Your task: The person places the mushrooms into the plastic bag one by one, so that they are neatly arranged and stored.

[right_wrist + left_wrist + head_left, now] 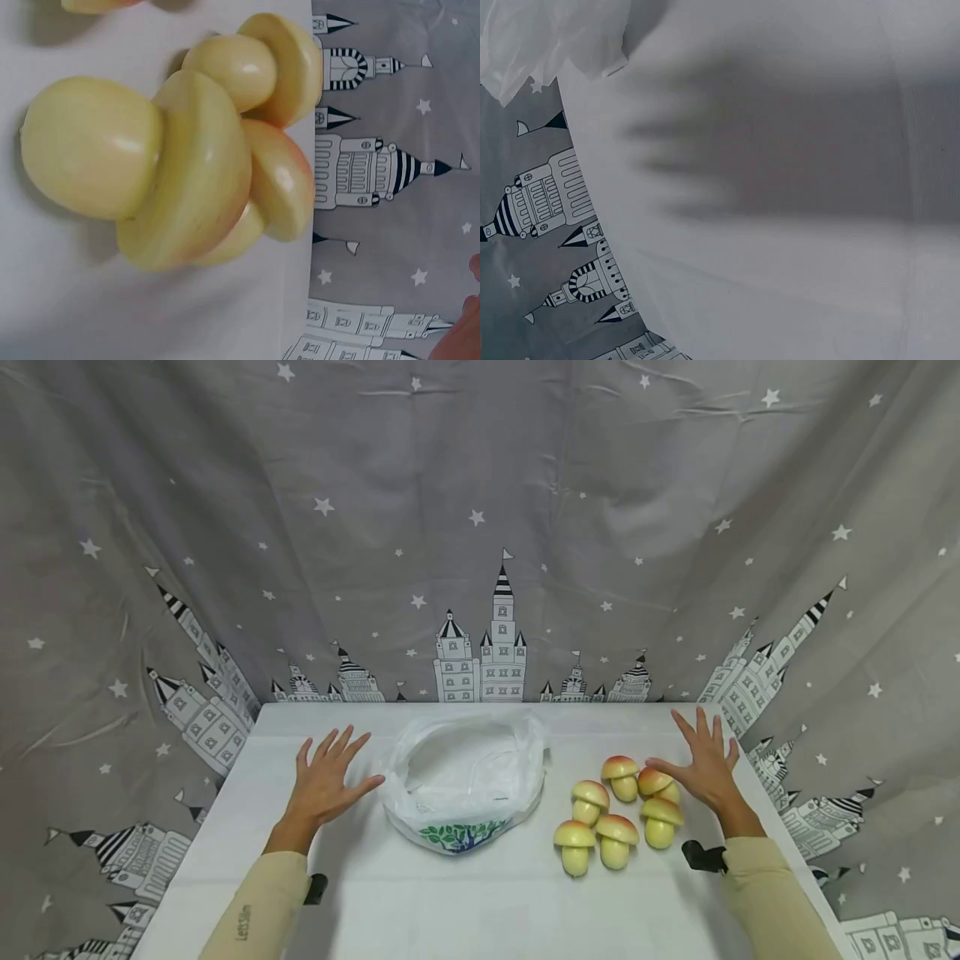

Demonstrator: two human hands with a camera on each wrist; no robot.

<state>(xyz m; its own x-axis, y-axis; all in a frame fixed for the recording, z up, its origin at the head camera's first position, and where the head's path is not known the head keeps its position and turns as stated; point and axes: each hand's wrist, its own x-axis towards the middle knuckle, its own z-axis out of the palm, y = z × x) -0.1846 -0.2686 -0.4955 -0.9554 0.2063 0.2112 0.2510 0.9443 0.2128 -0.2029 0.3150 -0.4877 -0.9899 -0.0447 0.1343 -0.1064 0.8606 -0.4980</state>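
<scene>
A white plastic bag (465, 806) with a green leaf print lies on the table, its mouth spread wide and facing up. Left of it, my left hand (327, 785) hovers with fingers spread, holding nothing. To the bag's right sit several toy mushrooms (618, 841), yellow with reddish caps, grouped loosely. My right hand (705, 764) is raised beside the farthest ones, fingers apart, thumb pointing toward a mushroom (658, 783). In the right wrist view, a large mushroom (135, 165) fills the near part, with others behind it. The left wrist view catches the bag's edge (555, 45) and a hand's shadow.
The white table (450, 918) ends at a grey curtain (480, 468) printed with stars and castles, which hangs at the back and both sides. Each sleeve has a dark wrist mount (703, 857) near the cuff.
</scene>
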